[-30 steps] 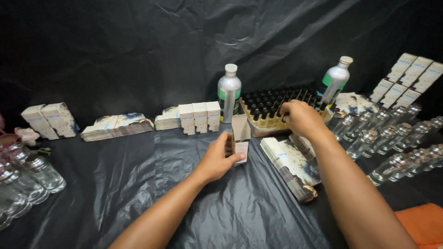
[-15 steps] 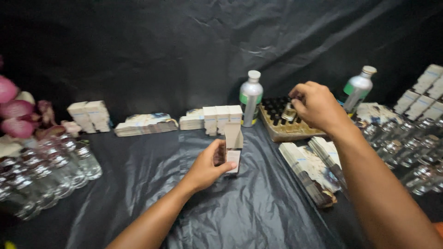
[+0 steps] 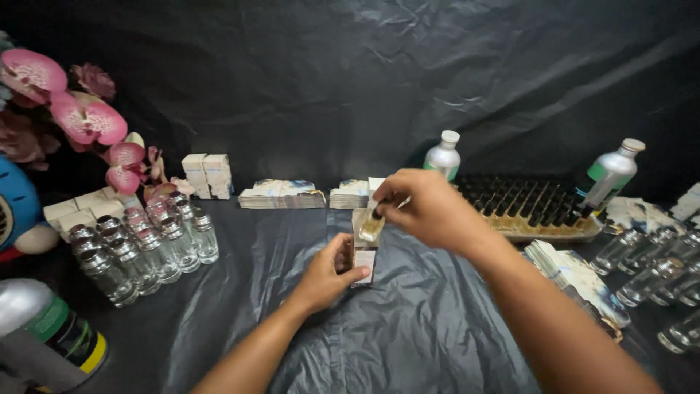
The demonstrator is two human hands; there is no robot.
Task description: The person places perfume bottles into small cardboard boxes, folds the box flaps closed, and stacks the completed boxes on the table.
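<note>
the left hand (image 3: 327, 273) is wrapped around a small open box (image 3: 364, 252) standing upright on the worktop (image 3: 408, 343) near its middle. the right hand (image 3: 430, 208) pinches a small vial (image 3: 372, 225) of yellowish liquid right at the box's open top. a tray of dark bottles (image 3: 536, 208) sits behind, clear glass bottles (image 3: 146, 248) to the left, flat cartons (image 3: 283, 194) at the back.
</note>
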